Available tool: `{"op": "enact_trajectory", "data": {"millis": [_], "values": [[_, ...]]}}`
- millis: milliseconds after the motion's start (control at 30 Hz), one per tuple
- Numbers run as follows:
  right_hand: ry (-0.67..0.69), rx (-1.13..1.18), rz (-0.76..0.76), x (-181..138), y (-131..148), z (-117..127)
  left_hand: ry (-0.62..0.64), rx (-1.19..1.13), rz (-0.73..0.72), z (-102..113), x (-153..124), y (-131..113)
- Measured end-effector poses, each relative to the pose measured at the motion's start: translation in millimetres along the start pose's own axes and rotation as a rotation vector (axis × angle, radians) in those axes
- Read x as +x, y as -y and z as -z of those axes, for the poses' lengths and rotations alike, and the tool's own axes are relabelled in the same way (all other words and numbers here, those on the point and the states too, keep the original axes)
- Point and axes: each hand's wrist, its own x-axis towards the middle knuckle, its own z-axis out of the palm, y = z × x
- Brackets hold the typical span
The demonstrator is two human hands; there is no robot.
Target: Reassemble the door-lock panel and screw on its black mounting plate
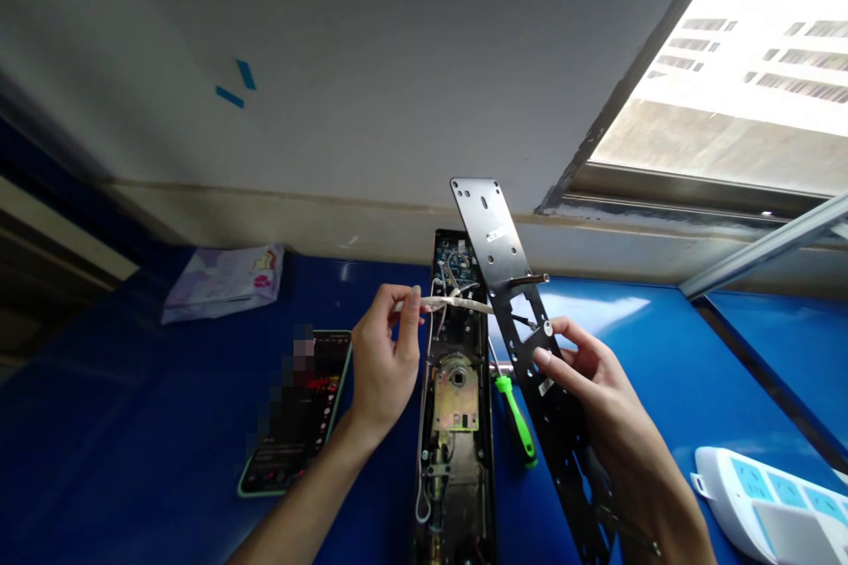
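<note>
Pinched in my left hand (390, 362) is a white cable (457, 302) that runs right toward the cutout of a black metal mounting plate (494, 238). My right hand (602, 406) grips this long perforated plate by its right edge and holds it tilted. A metal post (530, 280) sticks out of the plate. Between my hands lies an open, long black lock housing (492, 494). Inside it are a blue circuit board (449, 263), a brass-coloured lock mechanism (456, 397) and thin wires. The plate's lower end is partly hidden by my right hand.
A green-handled screwdriver (515, 419) lies right of the housing. To the left are a phone (298, 424) with its screen lit and a lilac packet (225, 282). A white power strip (772, 503) sits at lower right. Behind the blue table (371, 278) rises a wall with a window.
</note>
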Motion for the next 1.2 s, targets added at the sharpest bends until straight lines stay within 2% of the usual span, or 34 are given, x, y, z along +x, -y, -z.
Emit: {"op": "enact_trajectory", "data": {"millis": [233, 367, 700, 800, 867, 933, 1067, 1200], "values": [[-0.007, 0.000, -0.022, -5.2, 9.1, 0.0, -0.061, -0.090, 0.095, -5.0, -1.4, 4.4], [-0.014, -0.043, -0.043, -5.3, 4.3, -0.8, -0.052, -0.121, 0.111, -7.8, -3.6, 6.9], [0.056, -0.112, -0.060, -0.7, -8.6, -27.2, 0.086, -0.045, -0.033, -2.6, -8.0, -10.7], [0.157, -0.105, -0.068, 1.1, -9.6, -30.3, -0.015, -0.063, -0.036, -1.5, -8.0, -13.3], [0.209, -0.099, -0.070, 2.1, -10.8, -30.1, -0.140, -0.187, 0.023, -1.8, -8.3, -12.6], [0.201, -0.098, -0.053, 1.7, -12.2, -29.0, -0.200, -0.368, 0.095, -2.2, -9.1, -12.3], [0.114, -0.079, -0.030, -3.3, -14.1, -26.3, -0.121, -0.549, 0.138, -2.1, -13.1, -18.0], [0.124, -0.026, -0.019, -11.5, -11.4, -23.0, 0.021, -0.658, 0.248, -2.2, -20.1, -26.3]]}}
